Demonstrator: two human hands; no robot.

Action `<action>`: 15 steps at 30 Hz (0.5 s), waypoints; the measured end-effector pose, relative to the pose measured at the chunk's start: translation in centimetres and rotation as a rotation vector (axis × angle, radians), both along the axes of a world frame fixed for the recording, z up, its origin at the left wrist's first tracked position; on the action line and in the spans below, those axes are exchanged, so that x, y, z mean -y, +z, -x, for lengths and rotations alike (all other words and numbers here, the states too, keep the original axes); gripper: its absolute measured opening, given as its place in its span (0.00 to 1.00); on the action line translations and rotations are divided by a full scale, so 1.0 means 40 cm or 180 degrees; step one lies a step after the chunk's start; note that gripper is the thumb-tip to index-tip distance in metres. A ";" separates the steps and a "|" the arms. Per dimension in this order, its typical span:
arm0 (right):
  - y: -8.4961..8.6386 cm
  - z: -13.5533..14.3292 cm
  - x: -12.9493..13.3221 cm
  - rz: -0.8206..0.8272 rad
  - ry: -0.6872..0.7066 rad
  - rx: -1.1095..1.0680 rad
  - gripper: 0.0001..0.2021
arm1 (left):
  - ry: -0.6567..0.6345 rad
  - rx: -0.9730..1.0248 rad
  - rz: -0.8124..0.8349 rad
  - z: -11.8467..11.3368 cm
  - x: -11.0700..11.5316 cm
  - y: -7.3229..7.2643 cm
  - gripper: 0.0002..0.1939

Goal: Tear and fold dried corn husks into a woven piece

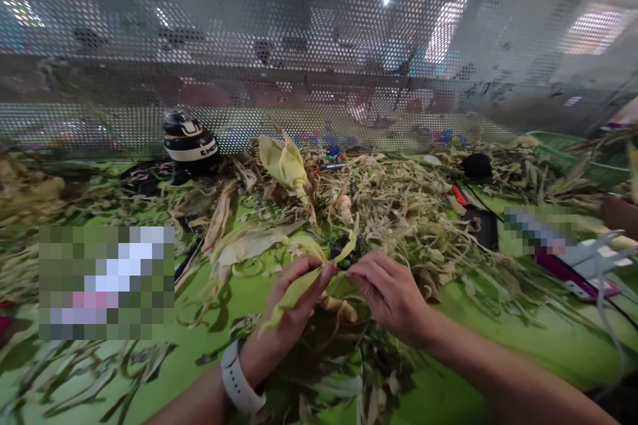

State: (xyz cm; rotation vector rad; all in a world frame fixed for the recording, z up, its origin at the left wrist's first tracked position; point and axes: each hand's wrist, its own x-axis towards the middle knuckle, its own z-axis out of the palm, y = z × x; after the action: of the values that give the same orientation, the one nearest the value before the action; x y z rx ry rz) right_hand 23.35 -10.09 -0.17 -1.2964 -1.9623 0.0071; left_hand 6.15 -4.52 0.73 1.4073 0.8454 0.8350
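Observation:
My left hand (pixel 299 292), with a white watch band (pixel 240 377) at the wrist, is closed on yellow-green corn husk strips (pixel 298 293). Their loose ends stick out above and below the fingers. Just to its right, the fingers of my right hand (pixel 391 292) are pinched together beside the bundle. A thin strand seems to run between the two hands, but what the right fingertips grip is too small to make out. Beyond the hands stands a husk shape like a flower (pixel 284 163) on a stalk. A pale, broad husk piece (pixel 254 244) lies to the left.
Dried husk scraps (pixel 399 212) cover much of the green table (pixel 458 319). A black cup-like container (pixel 192 143) stands at the back left, before a perforated metal panel (pixel 299 33). On the right are a black and orange tool (pixel 478 222) and a power strip (pixel 573 279) with cables.

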 end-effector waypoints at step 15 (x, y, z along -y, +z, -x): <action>0.002 -0.012 0.004 0.0689 0.0498 0.0431 0.06 | -0.0457 -0.0482 0.0238 0.009 -0.014 -0.036 0.13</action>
State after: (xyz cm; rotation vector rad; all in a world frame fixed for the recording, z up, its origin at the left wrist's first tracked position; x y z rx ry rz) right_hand 23.82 -10.24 -0.10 -1.3041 -2.2245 0.2192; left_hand 5.77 -3.95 -0.72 1.4596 0.8702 0.5878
